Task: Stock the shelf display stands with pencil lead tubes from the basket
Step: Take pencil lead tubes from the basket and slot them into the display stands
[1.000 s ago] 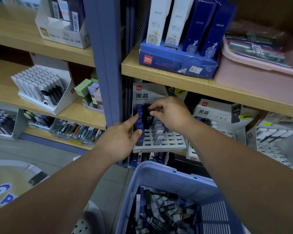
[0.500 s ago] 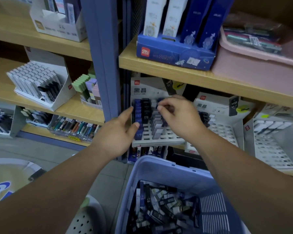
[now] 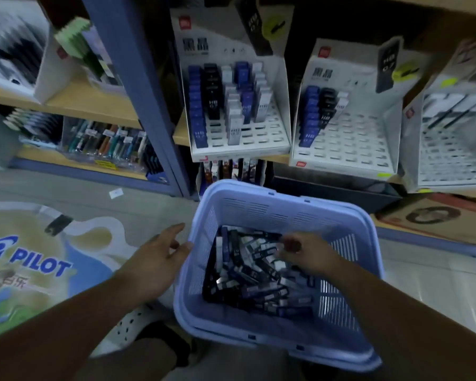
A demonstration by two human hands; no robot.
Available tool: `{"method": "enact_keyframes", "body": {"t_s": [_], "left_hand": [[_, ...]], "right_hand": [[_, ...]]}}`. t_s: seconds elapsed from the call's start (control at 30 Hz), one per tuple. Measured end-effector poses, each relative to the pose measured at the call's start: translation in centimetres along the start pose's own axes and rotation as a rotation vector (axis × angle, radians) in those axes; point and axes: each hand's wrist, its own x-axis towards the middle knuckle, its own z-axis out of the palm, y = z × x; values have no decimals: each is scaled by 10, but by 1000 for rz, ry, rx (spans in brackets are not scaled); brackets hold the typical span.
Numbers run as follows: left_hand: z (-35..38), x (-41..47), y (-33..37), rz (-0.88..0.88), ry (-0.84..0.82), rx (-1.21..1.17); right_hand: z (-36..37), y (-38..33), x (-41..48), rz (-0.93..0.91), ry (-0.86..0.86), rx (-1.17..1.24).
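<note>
Return from display stand (image 3: 259, 138) to basket (image 3: 272, 215) for another refill.
My right grip (image 3: 300, 251) curls among the lead tubes (image 3: 248, 273), catch unclear; left grip (image 3: 154, 259) relaxed at the rim.

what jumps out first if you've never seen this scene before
First, the lilac basket in the lower middle, heaped with dark and blue lead tubes, with the right hand down in the pile and the left hand open by its left rim. Above it on the shelf, the left display stand is about half filled, the middle display stand mostly bare slots. A PILOT floor sticker fills the lower left.
</note>
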Motion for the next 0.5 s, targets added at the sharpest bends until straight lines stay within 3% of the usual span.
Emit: {"method": "enact_keyframes", "body": {"t_s": [0.17,0.3,0.5], "left_hand": [[49,0,-12,88,145,-237],[56,2,-16,144,203,-387],[57,-1,-8,138,298,-368]], "right_hand": [[45,37,23,115,-251,24],[66,43,44,76,-289,-32],[98,34,70,1,-322,-101]]}}
